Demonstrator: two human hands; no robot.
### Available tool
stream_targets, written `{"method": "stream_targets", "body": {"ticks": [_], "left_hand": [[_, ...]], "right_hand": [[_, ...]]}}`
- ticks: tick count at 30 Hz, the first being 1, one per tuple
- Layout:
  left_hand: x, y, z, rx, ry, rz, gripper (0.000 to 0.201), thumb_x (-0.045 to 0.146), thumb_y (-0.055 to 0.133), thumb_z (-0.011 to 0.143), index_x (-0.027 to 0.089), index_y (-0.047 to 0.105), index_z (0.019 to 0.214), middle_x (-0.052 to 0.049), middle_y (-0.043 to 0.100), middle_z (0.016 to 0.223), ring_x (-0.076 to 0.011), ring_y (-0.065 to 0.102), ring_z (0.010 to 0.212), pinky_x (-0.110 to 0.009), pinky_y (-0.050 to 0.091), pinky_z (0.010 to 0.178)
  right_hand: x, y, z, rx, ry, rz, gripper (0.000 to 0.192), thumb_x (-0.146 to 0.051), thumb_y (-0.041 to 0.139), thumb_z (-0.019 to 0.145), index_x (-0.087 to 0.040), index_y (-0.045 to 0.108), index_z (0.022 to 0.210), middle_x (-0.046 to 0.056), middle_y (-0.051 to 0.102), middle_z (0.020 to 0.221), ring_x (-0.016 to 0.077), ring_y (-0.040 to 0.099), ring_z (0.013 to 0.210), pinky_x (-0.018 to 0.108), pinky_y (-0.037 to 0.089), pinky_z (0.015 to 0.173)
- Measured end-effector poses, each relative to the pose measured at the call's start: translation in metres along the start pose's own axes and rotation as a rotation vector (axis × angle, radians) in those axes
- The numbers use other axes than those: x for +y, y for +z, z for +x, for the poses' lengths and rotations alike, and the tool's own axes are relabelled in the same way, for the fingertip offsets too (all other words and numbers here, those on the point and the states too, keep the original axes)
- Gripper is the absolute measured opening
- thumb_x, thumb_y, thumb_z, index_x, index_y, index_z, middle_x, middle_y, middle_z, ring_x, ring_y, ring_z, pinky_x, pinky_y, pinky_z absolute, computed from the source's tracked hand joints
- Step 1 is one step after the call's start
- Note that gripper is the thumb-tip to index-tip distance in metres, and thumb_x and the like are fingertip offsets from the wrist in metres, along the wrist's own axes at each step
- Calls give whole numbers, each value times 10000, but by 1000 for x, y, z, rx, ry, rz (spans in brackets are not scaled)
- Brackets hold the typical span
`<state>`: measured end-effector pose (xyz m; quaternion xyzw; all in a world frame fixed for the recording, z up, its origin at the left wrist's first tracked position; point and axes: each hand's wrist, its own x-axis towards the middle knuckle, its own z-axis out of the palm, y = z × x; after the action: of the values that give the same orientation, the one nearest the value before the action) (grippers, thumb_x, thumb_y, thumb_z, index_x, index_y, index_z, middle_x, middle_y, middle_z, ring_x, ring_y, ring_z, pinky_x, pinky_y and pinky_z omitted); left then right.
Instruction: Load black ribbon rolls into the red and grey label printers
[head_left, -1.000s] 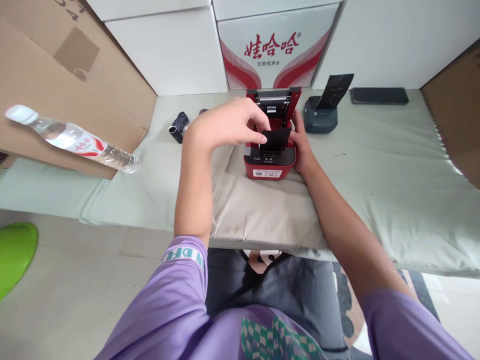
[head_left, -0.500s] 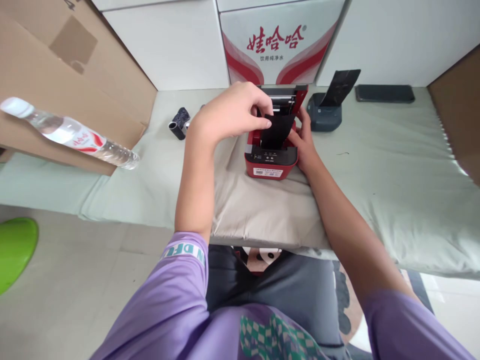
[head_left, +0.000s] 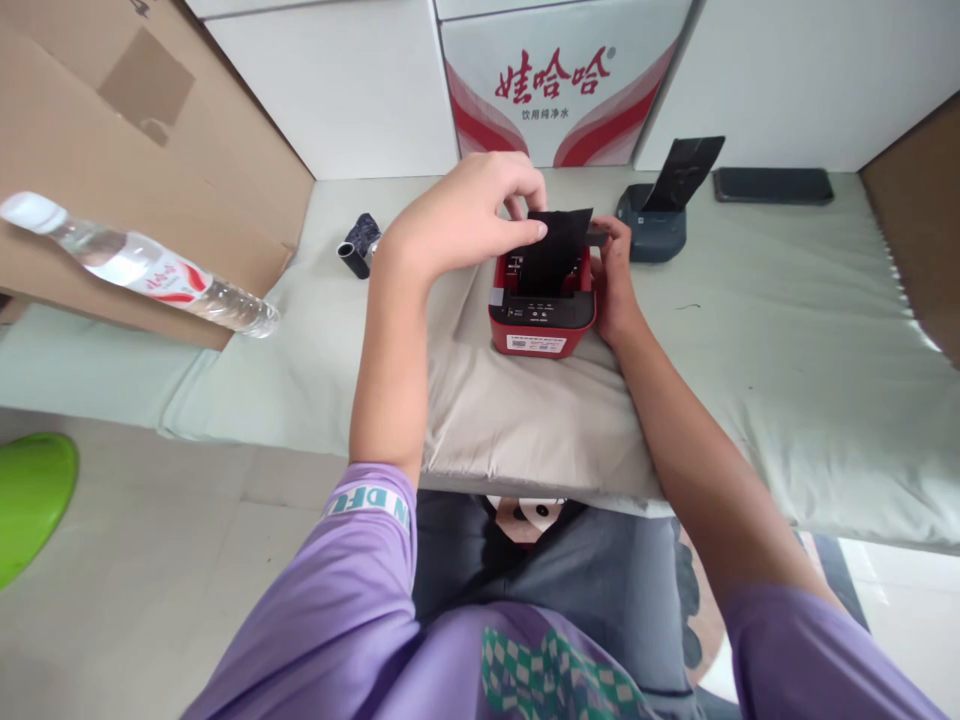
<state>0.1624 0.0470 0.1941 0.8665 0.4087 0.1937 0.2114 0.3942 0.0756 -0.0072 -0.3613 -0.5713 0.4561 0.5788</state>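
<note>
Step in hand: threading black strip (head_left: 553, 258) up out of red printer (head_left: 541, 318) on pillow (head_left: 517, 410). Left hand (head_left: 465, 222) pinches strip top edge. Right hand (head_left: 613, 285) grips printer side. Next, judged: keep strip straight, printer braced.

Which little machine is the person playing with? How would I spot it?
Find the big white box with red writing at the back of the table. Just in front of it, on a beige cushion, sits the red printer. Unlike the grey printer to its right, both hands hold a black strip rising from it.
</note>
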Motion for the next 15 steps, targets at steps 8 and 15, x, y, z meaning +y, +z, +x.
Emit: {"method": "stream_targets", "body": {"ticks": [8,15], "left_hand": [[-6,0,2,-2,-35,-47,225,483,652,937,317,795,990,-18,816,1307,-293,696,1200,-480,554,1024],[-33,16,24,170,-64,-92,420,578,434,1078,338,737,915,-30,808,1071,-276,742,1142,-471,558,1058]], "right_hand": [[-5,6,-3,3,-17,104,768,-1021,598,840,-460,557,1362,-31,711,1511,315,674,1481,557,658,1114],[2,2,-2,4,-5,42,839,-975,708,775,-464,557,1423,-25,679,1546,350,639,1499,592,620,1167]]}}
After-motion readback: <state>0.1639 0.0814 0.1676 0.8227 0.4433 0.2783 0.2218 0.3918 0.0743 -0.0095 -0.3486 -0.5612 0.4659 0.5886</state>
